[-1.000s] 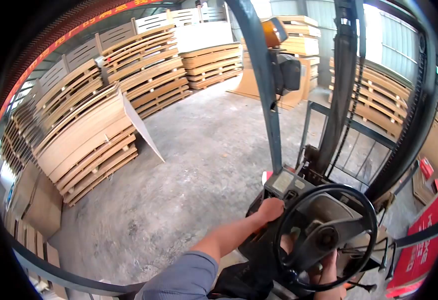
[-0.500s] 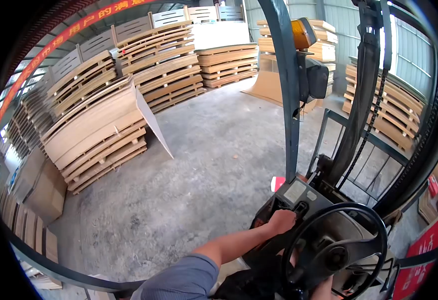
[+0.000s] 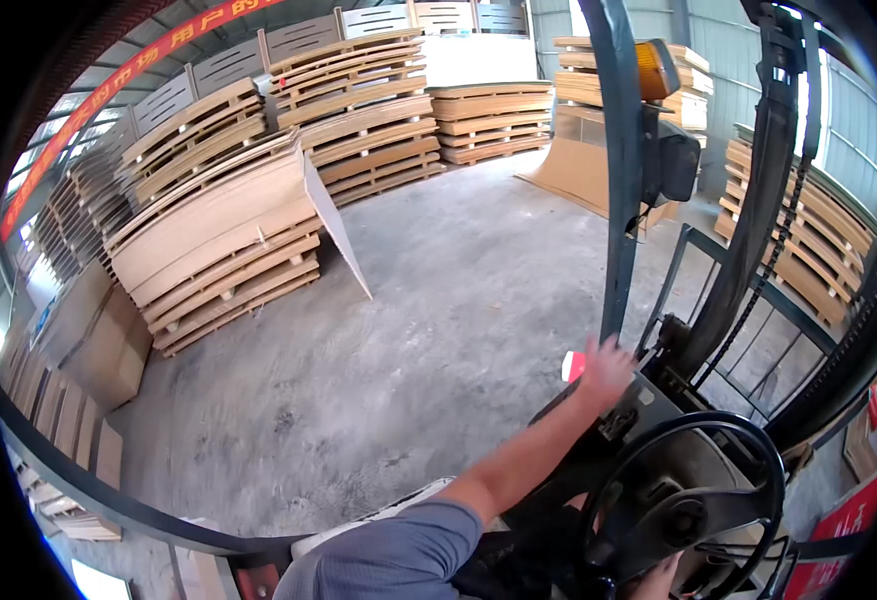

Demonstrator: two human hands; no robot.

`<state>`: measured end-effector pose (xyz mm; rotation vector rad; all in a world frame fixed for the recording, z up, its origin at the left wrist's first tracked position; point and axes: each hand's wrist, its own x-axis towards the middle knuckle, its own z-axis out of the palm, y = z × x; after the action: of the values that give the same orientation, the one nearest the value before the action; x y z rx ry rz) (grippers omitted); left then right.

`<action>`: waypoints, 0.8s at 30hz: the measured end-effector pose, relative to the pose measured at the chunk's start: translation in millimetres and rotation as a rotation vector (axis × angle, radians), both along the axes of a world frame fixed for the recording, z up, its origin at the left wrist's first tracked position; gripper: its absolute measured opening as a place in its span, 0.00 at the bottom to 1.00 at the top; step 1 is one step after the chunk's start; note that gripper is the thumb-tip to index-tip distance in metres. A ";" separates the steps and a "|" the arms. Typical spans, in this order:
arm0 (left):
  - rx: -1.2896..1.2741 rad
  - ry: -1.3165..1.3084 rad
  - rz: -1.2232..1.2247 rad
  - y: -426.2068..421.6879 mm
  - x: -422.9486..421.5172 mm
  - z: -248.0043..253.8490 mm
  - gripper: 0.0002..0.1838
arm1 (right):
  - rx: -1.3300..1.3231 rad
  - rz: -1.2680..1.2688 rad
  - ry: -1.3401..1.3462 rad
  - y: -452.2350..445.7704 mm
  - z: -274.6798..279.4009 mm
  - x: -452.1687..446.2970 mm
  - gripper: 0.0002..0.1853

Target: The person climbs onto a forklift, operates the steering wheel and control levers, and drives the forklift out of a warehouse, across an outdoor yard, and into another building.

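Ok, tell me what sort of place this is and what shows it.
Probably a warehouse: tall stacks of wooden boards stand in the background, a metal wall rises behind some of them, and the steering wheel up close looks like a forklift's.

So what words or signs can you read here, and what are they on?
"市场 用户的" on the red overhead banner; its far left is too blurred to read.
Pale lettering on the red panel, lower right: cut off, unreadable.
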<state>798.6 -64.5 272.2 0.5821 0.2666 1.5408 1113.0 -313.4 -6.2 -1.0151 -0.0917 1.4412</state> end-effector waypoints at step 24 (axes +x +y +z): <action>1.336 1.224 0.132 -186.0 35.5 26.2 0.19 | -0.703 0.868 -1.729 28.2 55.6 52.0 0.27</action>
<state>834.1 -250.5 298.4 2.5846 0.1362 1.1143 1165.0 -285.2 49.4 -2.7905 -1.4819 0.8053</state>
